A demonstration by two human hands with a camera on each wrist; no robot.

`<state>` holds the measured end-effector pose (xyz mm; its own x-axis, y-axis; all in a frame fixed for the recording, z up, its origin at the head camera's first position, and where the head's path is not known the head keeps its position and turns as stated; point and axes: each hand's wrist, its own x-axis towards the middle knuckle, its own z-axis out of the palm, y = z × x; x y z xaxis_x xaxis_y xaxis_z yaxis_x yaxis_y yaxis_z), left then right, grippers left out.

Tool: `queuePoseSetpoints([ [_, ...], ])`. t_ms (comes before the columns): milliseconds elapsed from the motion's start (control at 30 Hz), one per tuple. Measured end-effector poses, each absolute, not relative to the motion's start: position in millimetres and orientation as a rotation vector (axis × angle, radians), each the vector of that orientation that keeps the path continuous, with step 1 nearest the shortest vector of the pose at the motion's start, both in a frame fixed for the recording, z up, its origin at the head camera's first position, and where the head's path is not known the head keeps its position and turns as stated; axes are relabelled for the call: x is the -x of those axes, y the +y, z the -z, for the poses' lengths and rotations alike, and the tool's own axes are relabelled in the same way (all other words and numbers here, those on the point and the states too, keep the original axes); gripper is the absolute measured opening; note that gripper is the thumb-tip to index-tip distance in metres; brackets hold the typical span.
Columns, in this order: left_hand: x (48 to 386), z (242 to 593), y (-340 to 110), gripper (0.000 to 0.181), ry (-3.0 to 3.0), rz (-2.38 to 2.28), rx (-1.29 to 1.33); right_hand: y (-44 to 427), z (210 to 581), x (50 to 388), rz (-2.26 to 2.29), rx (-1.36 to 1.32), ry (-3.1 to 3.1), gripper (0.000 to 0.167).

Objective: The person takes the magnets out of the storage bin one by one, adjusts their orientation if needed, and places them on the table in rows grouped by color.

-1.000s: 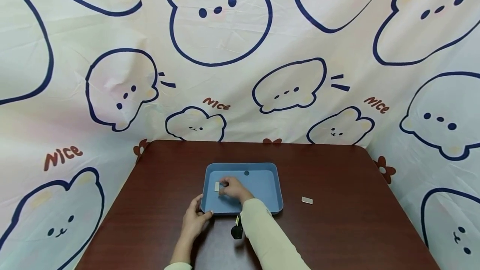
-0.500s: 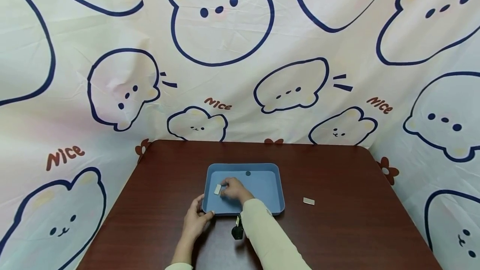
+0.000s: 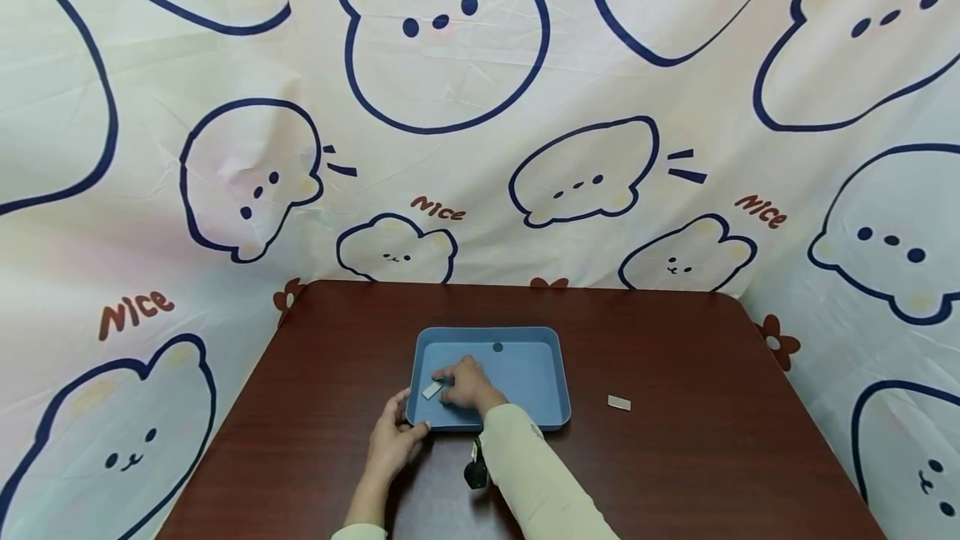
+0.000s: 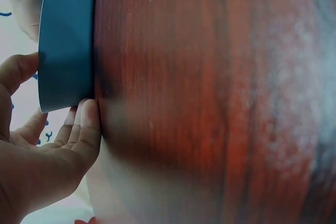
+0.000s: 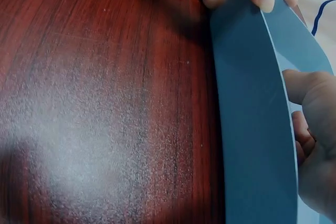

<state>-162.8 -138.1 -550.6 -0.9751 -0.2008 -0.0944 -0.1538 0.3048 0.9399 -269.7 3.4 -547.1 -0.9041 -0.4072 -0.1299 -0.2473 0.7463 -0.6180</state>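
Observation:
On the table lies a shallow blue tray (image 3: 525, 382). At its near left corner my left hand (image 3: 392, 442) grips it, thumb on the near wall and fingers along the left side. My right hand (image 3: 468, 382) reaches in over the near rim, index finger and thumb at the right end of a small white rectangular piece (image 3: 432, 391). That piece lies slanted on the tray floor at the left; fingers hide part of its edge. The right wrist view shows my right hand (image 5: 317, 114) behind the tray wall (image 5: 252, 103), the piece hidden there.
A small dark round disc (image 3: 498, 347) sits in the tray near the far rim. Another white rectangular piece (image 3: 618, 402) lies on the brown table (image 3: 675, 457), right of the tray. Cloth with bear drawings (image 3: 480, 165) hangs behind the table.
The white piece in the tray has turned from upright to slanted and shifted slightly toward me, with my right fingers moving along it. My left hand keeps its hold on the corner.

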Motion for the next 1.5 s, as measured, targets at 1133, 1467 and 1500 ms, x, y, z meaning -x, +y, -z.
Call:
queuePoseSetpoints([
  [1133,161.9,550.7,-139.3,0.066,-2.454,1.845,-0.344,7.8,550.2,266.4,1.096,0.441,2.693,0.02],
  [1467,162.2,548.8,-139.6,0.068,-2.472,1.816,-0.301,17.0,548.9,265.0,1.153,0.491,2.657,0.017],
  [1500,162.3,548.5,-139.9,0.068,-2.474,1.813,-0.297,18.4,548.0,264.5,1.181,0.494,2.641,0.016],
])
